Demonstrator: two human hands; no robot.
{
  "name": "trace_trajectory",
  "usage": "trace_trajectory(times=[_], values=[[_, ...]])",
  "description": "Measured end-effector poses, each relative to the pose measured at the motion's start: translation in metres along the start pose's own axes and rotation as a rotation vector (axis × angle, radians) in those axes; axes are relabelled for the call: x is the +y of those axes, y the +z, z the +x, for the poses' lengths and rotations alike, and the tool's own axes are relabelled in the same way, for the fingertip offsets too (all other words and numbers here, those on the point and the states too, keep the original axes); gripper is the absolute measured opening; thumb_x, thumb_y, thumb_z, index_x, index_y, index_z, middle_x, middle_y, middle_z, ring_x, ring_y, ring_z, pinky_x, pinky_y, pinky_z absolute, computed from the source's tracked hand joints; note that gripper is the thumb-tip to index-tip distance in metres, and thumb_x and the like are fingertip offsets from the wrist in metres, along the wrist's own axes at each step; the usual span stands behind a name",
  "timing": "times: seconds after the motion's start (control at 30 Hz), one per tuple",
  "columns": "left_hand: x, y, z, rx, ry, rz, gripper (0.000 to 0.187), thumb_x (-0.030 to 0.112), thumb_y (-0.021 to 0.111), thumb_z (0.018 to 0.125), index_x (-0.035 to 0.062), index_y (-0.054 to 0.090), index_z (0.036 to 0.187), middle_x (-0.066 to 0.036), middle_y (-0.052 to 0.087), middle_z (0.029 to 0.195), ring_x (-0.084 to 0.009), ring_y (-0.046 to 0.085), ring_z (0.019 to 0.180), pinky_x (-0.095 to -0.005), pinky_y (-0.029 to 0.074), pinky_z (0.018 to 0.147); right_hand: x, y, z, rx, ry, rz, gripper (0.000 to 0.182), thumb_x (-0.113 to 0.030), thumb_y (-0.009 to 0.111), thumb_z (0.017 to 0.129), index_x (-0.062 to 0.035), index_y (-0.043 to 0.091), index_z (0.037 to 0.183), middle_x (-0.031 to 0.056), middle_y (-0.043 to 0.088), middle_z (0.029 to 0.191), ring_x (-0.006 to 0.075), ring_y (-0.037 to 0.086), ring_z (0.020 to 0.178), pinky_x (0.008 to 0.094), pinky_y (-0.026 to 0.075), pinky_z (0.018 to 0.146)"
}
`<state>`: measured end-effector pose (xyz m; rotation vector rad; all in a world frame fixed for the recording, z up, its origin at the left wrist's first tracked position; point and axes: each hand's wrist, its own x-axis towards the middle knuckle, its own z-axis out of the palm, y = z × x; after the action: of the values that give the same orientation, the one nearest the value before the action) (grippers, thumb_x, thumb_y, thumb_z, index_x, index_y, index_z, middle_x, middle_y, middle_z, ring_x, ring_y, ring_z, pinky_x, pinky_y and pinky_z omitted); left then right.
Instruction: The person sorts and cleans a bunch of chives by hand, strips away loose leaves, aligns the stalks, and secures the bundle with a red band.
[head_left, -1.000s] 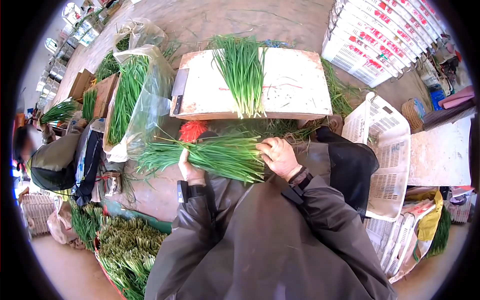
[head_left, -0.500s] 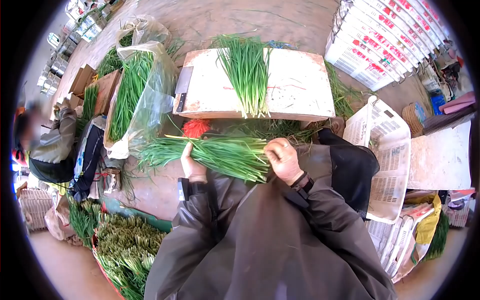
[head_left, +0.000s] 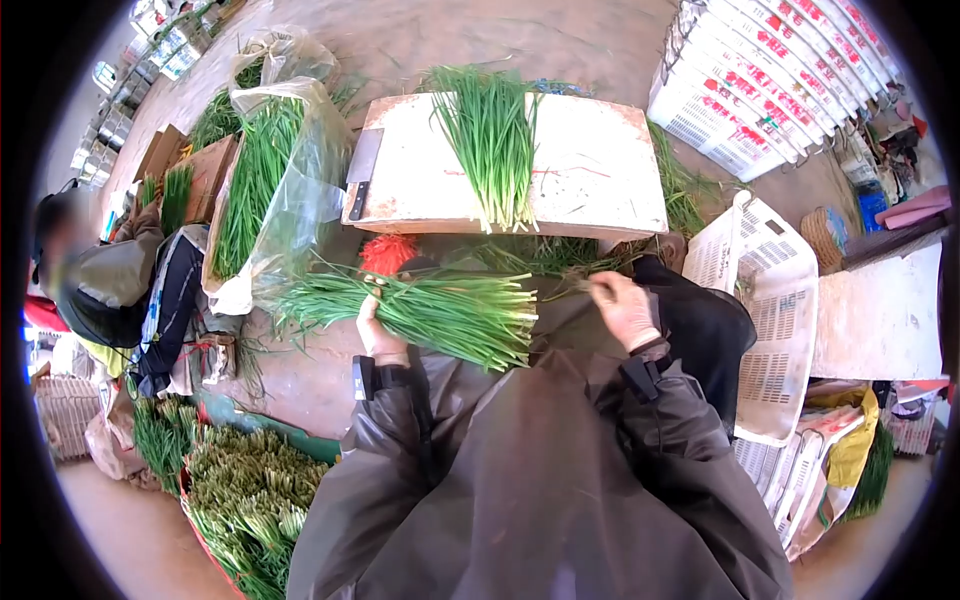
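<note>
My left hand (head_left: pixel 380 338) is wrapped round a bundle of garlic chives (head_left: pixel 450 315) above my lap, its pale cut ends facing right and its leaf tips left. My right hand (head_left: pixel 628 314) is apart from the bundle, to its right, with fingers curled together in a pinch; what they hold, if anything, is blurred. Ahead, a second pile of chives (head_left: pixel 488 150) lies on a white board (head_left: pixel 595 150). A cleaver (head_left: pixel 363 165) rests on the board's left edge. Below that edge is a bunch of red ties (head_left: pixel 388 254).
At left, chives fill a plastic-lined box (head_left: pixel 285 200), and a person (head_left: pixel 105 280) sits beyond. Bundled chives stand in a crate (head_left: pixel 255 480) at lower left. A white plastic basket (head_left: pixel 780 310) is at right, with stacked white crates (head_left: pixel 760 90) behind. Trimmings (head_left: pixel 520 254) lie under the board.
My right hand has left the bundle's cut ends and moved right, fingers still pinched. My left hand keeps the bundle in nearly the same place. The person at left has shifted.
</note>
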<state>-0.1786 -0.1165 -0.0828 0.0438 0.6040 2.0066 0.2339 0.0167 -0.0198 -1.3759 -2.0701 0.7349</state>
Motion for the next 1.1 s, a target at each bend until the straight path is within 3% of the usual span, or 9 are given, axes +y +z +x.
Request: trace_trajectory(times=[0.13,0.3,0.4,0.5,0.6,0.77,0.87,0.93,1.1], values=[[0.000,0.015,-0.005,-0.034,0.002,0.113,0.033,0.017,0.064,0.092,-0.0005,0.061,0.120,-0.019,0.070,0.114,-0.0380,0.066,0.113,-0.0513,0.054,0.100,-0.090,0.022,0.001,-0.160,-0.291,0.157,0.017,-0.027,0.074,0.091,-0.0103,0.072,0.094,0.0091,0.069,0.090,0.0317,0.066,0.091,0.0420,0.054,0.079],[0.003,0.007,-0.005,-0.014,0.007,0.114,0.035,0.017,0.064,0.092,0.0004,0.060,0.123,-0.021,0.069,0.119,-0.0384,0.067,0.110,-0.0508,0.054,0.100,-0.092,0.062,-0.002,-0.232,-0.338,0.098,0.014,-0.023,0.076,0.086,-0.0106,0.070,0.089,0.0100,0.066,0.087,0.0340,0.064,0.089,0.0425,0.054,0.078],[0.002,0.003,-0.006,-0.079,0.024,0.028,0.035,0.013,0.062,0.093,0.0023,0.059,0.126,-0.016,0.068,0.116,-0.0411,0.065,0.113,-0.0522,0.054,0.100,-0.089,0.064,-0.003,-0.311,-0.186,0.266,0.012,-0.016,0.077,0.088,-0.0077,0.068,0.086,0.0066,0.067,0.085,0.0260,0.065,0.083,0.0367,0.054,0.077],[-0.001,-0.005,-0.001,-0.130,0.058,-0.057,0.036,0.008,0.061,0.093,0.0047,0.057,0.129,-0.011,0.066,0.113,-0.0440,0.062,0.116,-0.0541,0.053,0.101,-0.082,0.076,-0.008,-0.363,0.285,0.772,0.008,-0.005,0.076,0.090,-0.0045,0.068,0.087,0.0003,0.069,0.087,0.0114,0.062,0.084,0.0273,0.051,0.080],[-0.001,0.004,-0.003,-0.121,0.078,-0.017,0.039,0.005,0.062,0.092,0.0064,0.056,0.131,-0.009,0.065,0.112,-0.0447,0.061,0.118,-0.0550,0.052,0.102,-0.082,0.075,-0.009,-0.302,0.387,0.956,0.005,-0.004,0.074,0.093,-0.0029,0.070,0.091,-0.0038,0.068,0.089,0.0058,0.060,0.086,0.0241,0.049,0.081],[-0.002,0.000,0.000,-0.129,0.054,-0.045,0.042,0.004,0.062,0.091,0.0048,0.055,0.133,-0.011,0.066,0.120,-0.0454,0.061,0.119,-0.0558,0.049,0.107,-0.079,0.069,-0.007,-0.229,0.374,1.039,0.002,-0.004,0.070,0.096,-0.0023,0.071,0.095,-0.0040,0.067,0.089,0.0064,0.058,0.083,0.0250,0.049,0.078],[-0.003,0.000,-0.001,-0.074,0.075,-0.055,0.044,0.005,0.061,0.092,0.0043,0.055,0.136,-0.012,0.066,0.122,-0.0457,0.061,0.119,-0.0550,0.049,0.108,-0.074,0.073,-0.010,-0.253,0.306,0.766,0.008,-0.009,0.074,0.092,-0.0022,0.070,0.092,0.0013,0.069,0.085,0.0121,0.063,0.082,0.0278,0.050,0.074],[-0.003,-0.002,-0.001,-0.052,0.069,-0.053,0.046,0.006,0.061,0.092,0.0042,0.054,0.138,-0.012,0.066,0.124,-0.0438,0.061,0.120,-0.0537,0.049,0.108,-0.087,0.071,-0.011,-0.083,-0.107,0.192,0.007,-0.011,0.073,0.083,-0.0085,0.067,0.084,0.0124,0.067,0.087,0.0358,0.066,0.087,0.0443,0.054,0.075],[0.002,0.000,-0.003,-0.080,0.031,-0.024,0.049,0.011,0.062,0.096,0.0014,0.052,0.143,-0.016,0.064,0.129,-0.0317,0.062,0.121,-0.0495,0.049,0.110,-0.105,0.074,-0.012,-0.038,-0.264,0.028,0.009,-0.014,0.073,0.083,-0.0109,0.065,0.085,0.0104,0.066,0.087,0.0366,0.064,0.087,0.0481,0.052,0.076]])
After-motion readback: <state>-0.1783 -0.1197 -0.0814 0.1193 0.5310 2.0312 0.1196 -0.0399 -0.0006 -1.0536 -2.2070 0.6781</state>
